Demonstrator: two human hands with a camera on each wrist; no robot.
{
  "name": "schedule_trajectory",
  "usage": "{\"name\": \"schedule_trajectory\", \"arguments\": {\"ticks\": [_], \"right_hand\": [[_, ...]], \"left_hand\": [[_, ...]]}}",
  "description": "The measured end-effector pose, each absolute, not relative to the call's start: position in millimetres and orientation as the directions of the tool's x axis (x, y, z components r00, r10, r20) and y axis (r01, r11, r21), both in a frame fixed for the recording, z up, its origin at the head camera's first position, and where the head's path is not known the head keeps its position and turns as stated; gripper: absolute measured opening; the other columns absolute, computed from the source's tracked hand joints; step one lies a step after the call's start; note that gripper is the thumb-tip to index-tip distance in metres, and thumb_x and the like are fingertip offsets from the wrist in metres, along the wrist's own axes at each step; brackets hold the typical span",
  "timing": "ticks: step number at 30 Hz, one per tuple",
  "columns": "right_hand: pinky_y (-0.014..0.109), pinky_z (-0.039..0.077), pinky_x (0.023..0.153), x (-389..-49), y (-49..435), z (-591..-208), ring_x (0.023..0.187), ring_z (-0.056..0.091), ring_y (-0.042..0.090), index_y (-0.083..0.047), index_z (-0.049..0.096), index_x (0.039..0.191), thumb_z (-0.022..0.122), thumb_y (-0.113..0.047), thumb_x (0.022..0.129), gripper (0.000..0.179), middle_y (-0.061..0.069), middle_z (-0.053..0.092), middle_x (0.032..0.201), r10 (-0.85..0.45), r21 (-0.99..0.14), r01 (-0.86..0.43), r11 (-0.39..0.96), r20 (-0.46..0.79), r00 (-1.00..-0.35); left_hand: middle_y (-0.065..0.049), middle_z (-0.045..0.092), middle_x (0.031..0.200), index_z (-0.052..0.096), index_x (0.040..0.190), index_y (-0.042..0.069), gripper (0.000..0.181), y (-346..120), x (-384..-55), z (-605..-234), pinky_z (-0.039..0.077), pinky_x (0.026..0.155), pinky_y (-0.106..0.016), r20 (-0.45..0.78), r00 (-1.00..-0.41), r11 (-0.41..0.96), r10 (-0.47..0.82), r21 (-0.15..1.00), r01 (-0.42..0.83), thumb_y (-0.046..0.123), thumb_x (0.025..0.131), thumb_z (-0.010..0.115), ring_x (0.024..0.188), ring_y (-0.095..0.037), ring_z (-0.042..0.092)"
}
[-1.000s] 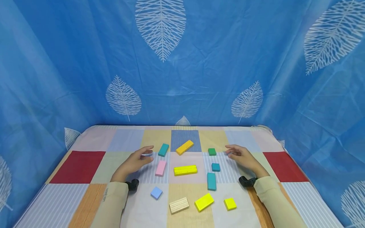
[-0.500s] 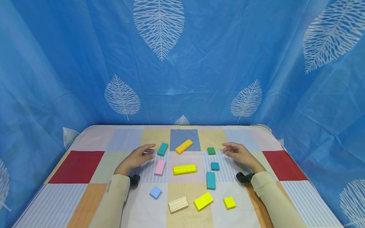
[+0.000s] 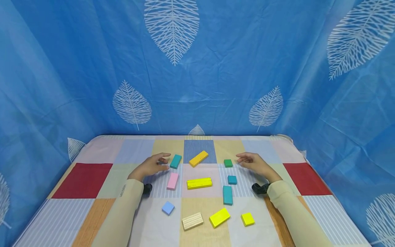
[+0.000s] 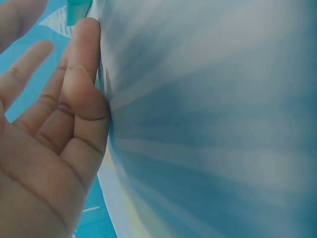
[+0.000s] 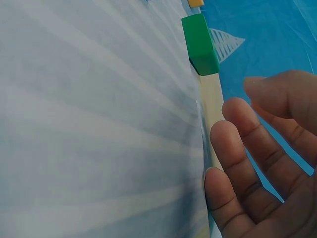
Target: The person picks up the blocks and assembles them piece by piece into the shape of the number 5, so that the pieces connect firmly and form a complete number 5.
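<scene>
My left hand [image 3: 152,165] hovers by the teal block [image 3: 175,161] at the back left, its thumb and fingers apart with nothing between them. Just nearer than that block lies a pink block [image 3: 172,181]. In the left wrist view a corner of the teal block [image 4: 77,11] shows beyond the fingers. On the other side my right hand [image 3: 255,163] is close to the small green block [image 3: 228,163], not touching it, fingers loosely bent and holding nothing. The right wrist view shows the green block [image 5: 200,44] a little beyond the fingertips.
Between the hands lie an orange block [image 3: 199,159] and a yellow block [image 3: 199,183]. Teal blocks [image 3: 227,195] [image 3: 232,180] lie at the right. Nearer are a blue block [image 3: 168,208], a striped wooden block [image 3: 192,221] and yellow blocks [image 3: 219,218] [image 3: 248,219]. A blue curtain [image 3: 197,68] surrounds the table.
Both hands have moved inward and slightly away from me, the left towards the teal block and the right towards the green one. The blocks lie as before; the view shifts slightly.
</scene>
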State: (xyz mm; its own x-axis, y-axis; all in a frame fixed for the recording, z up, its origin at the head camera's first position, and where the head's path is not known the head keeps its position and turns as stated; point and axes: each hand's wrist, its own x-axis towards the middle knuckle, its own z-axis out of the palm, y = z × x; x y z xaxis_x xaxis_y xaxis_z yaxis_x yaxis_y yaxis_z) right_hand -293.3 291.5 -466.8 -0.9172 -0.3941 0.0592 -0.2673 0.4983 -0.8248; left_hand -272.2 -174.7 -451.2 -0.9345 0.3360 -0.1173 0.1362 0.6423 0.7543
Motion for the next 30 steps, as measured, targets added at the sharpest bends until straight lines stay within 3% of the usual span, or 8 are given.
{"name": "schedule_trajectory", "arguments": {"ticks": [7, 22, 30], "right_hand": [[0.021, 0.053, 0.09, -299.4, 286.2, -468.3, 0.108, 0.069, 0.024, 0.015, 0.061, 0.139, 0.069, 0.002, 0.102, 0.04, 0.028, 0.072, 0.122, -0.413, -0.831, -0.268, 0.488, 0.051, -0.909], [0.022, 0.053, 0.09, -306.6, 275.5, -463.0, 0.109, 0.069, 0.025, 0.015, 0.061, 0.139, 0.068, 0.0, 0.104, 0.039, 0.027, 0.072, 0.122, -0.423, -0.835, -0.26, 0.486, 0.037, -0.906], [0.023, 0.054, 0.091, -311.6, 271.8, -464.0, 0.113, 0.069, 0.033, 0.014, 0.061, 0.14, 0.068, -0.001, 0.104, 0.04, 0.028, 0.071, 0.124, -0.42, -0.845, -0.243, 0.477, 0.025, -0.907]], "left_hand": [[-0.028, 0.064, 0.133, 0.046, 0.158, -0.004, 0.065, -173.6, -281.6, -447.1, 0.052, 0.106, -0.056, -0.142, -0.919, 0.655, 0.368, 0.741, 0.148, 0.008, 0.101, 0.076, 0.128, -0.045, 0.06], [-0.025, 0.058, 0.144, 0.037, 0.166, 0.008, 0.076, -171.4, -302.9, -444.8, 0.054, 0.093, -0.039, -0.321, -0.861, 0.664, 0.394, 0.748, 0.025, 0.014, 0.101, 0.077, 0.118, -0.032, 0.058], [-0.013, 0.056, 0.115, 0.038, 0.166, 0.006, 0.074, -171.5, -306.8, -445.6, 0.048, 0.079, -0.029, -0.338, -0.846, 0.648, 0.413, 0.762, 0.012, 0.01, 0.102, 0.075, 0.093, -0.022, 0.052]]}}
